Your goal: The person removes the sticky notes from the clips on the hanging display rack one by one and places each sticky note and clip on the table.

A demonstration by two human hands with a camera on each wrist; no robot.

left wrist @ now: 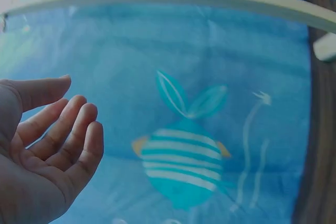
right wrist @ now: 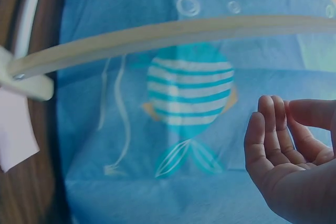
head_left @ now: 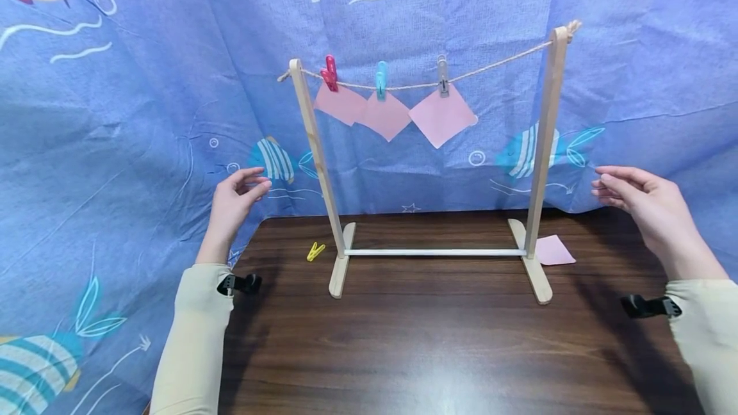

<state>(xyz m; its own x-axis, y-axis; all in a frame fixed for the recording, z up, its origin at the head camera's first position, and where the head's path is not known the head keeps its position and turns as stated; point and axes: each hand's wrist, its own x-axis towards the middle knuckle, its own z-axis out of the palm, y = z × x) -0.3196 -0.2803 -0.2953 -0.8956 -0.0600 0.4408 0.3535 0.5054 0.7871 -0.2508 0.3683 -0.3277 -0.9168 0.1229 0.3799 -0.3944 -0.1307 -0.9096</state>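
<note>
My left hand (head_left: 233, 200) hovers left of a wooden rack, fingers relaxed and nothing in them. To the right of the rack, my right hand (head_left: 651, 207) is also raised and holds nothing. Between the rack's posts runs a string (head_left: 501, 63). A red clothespin (head_left: 330, 73), a blue clothespin (head_left: 381, 81) and a grey clothespin (head_left: 442, 77) grip it, each with a pink paper (head_left: 442, 117) hanging below. A yellow clothespin (head_left: 315, 251) lies on the table by the left foot. Another pink paper square (head_left: 555, 250) lies beside the right foot.
The left post (head_left: 317, 152) and the taller-looking right post (head_left: 546, 139) stand on wooden feet, joined low down by a white rod (head_left: 435, 252). Under them is a dark wooden table (head_left: 426, 325). A blue fish-print cloth (head_left: 398, 178) hangs behind and at the left.
</note>
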